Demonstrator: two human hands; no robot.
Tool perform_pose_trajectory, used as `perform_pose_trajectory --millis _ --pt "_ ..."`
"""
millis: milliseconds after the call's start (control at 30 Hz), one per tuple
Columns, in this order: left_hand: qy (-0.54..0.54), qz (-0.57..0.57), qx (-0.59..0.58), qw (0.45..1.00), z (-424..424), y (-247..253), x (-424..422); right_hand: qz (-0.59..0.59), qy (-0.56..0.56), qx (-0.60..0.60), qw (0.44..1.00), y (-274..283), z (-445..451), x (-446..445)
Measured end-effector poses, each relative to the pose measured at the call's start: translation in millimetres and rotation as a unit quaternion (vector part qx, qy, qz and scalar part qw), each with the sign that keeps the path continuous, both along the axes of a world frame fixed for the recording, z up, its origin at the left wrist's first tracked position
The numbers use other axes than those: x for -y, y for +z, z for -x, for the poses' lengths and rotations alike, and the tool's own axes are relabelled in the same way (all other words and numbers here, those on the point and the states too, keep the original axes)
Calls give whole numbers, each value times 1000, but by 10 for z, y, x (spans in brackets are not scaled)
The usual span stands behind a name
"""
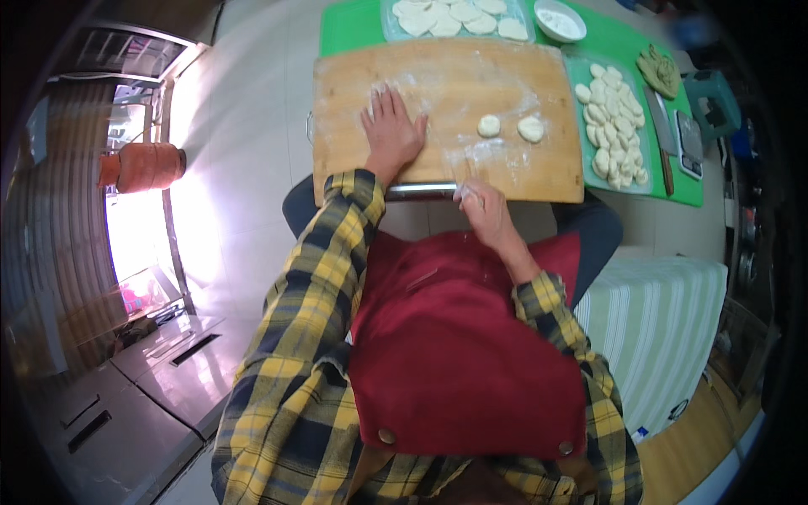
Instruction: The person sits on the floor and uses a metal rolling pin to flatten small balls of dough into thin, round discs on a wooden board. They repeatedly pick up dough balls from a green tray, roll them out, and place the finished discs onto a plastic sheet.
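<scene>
My left hand (392,129) rests palm down on a floured wooden board (442,76), fingers and thumb apart. Whatever may lie under the palm is hidden. At the board's near edge my right hand (486,211) is curled, next to the end of a dark bar with a shiny metal strip (421,187). Whether the fingers grip that bar or something smaller cannot be made out. To the right on the board sit two small dough pieces, one round (488,126) and one slightly flattened (530,129). Loose flour lies around them.
Behind the board, a tray holds flattened dough rounds (445,25) beside a white bowl of flour (560,22). On the right are many dough pieces (609,126) on a tray, a knife (660,123), a digital scale (689,144) and a crumpled cloth-like item (659,71).
</scene>
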State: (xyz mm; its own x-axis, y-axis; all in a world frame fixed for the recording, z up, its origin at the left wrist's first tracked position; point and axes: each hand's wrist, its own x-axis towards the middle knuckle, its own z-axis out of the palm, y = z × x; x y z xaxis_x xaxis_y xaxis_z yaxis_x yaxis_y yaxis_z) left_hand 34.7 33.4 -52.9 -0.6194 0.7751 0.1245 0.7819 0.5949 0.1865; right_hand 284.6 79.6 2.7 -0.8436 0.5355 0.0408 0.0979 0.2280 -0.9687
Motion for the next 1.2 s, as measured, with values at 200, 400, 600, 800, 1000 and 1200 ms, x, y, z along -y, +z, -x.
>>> perform_pose_trajectory --millis 200,400,600,800,1000,1200 --pt "-2 16 22 1000 14 98 -58 22 -21 9 999 -9 101 -65" --pt "-111 -76 47 990 11 322 -14 35 -36 4 999 -34 62 -24" --pt "-220 15 -26 975 -230 303 -105 37 -39 3 999 -43 83 -62" --pt "-170 -178 27 969 120 216 100 33 -16 27 999 -34 -33 60" --pt "-147 -9 227 963 241 546 425 25 -12 20 999 -18 32 -34" --pt "-188 80 227 952 103 594 316 9 -21 28 999 -35 59 -14"
